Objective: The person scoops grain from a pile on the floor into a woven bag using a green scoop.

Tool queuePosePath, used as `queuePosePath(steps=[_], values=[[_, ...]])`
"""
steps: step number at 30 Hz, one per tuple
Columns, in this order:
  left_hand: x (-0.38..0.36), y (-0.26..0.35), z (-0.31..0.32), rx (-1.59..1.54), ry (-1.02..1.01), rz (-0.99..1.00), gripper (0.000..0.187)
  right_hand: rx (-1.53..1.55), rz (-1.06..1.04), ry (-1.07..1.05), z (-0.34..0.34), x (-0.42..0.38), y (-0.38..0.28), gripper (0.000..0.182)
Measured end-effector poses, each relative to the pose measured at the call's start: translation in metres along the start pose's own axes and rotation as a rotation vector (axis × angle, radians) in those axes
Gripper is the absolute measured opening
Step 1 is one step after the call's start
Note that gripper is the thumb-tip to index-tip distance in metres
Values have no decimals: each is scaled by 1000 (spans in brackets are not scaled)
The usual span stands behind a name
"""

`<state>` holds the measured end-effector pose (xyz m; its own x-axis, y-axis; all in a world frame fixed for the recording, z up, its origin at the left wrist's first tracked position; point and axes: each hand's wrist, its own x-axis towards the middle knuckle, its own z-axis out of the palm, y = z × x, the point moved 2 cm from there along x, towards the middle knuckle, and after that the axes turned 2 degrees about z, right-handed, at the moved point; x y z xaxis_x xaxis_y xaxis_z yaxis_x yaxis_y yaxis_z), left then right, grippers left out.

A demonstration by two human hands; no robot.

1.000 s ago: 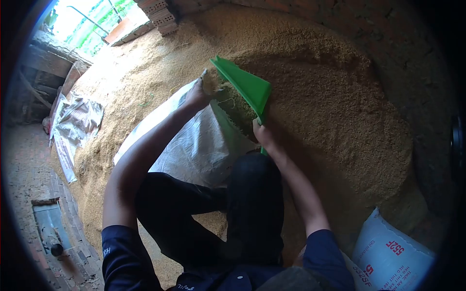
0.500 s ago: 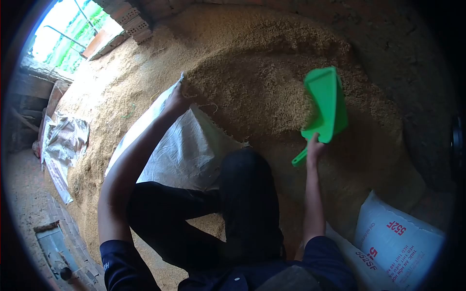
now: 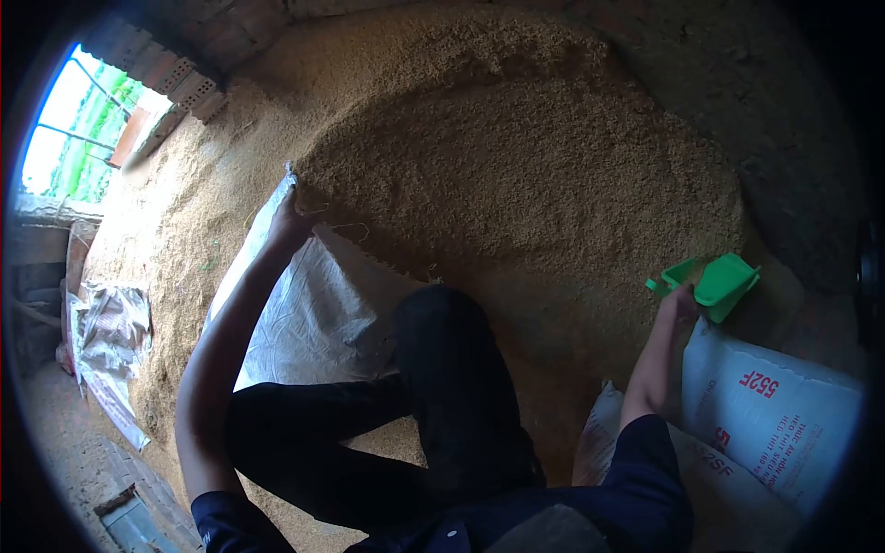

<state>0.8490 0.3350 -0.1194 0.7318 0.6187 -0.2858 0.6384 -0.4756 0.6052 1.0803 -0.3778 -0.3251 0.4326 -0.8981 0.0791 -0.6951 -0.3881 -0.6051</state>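
My left hand (image 3: pixel 289 219) grips the upper edge of a white woven sack (image 3: pixel 313 313) that lies open against a big heap of rice husk (image 3: pixel 516 175). Grain fills the sack's mouth. Far out to the right, my right hand (image 3: pixel 683 301) holds a green plastic scoop (image 3: pixel 721 284) by its handle, low beside a filled white sack with red print (image 3: pixel 774 415). My knees in dark trousers (image 3: pixel 442 369) are between the two hands.
A second filled sack (image 3: pixel 599 442) lies under my right arm. Crumpled empty sacks (image 3: pixel 106 341) lie at the left by a brick edge (image 3: pixel 138 488). A brick wall opening (image 3: pixel 83 129) shows daylight at the upper left. Husk covers the floor all around.
My right hand has swung the green scoop from the sack's mouth, across the heap, down to the far right beside the printed sack. My left hand keeps its hold on the sack's edge.
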Motion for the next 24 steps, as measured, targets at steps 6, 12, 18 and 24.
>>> queuePosePath(steps=[6, 12, 18, 24], values=[[25, -46, 7, 78, 54, 64, 84, 266, -269, -249, 53, -85, -17, 40], [4, -26, 7, -98, 47, 75, 87, 430, -254, -732, 66, -203, -92, 38], [-4, -22, -2, -176, 69, 135, 82, 382, -332, -1121, 49, -312, -123, 32], [-4, -34, 3, -396, 121, 150, 75, -11, -666, -1470, 12, -436, -130, 34]])
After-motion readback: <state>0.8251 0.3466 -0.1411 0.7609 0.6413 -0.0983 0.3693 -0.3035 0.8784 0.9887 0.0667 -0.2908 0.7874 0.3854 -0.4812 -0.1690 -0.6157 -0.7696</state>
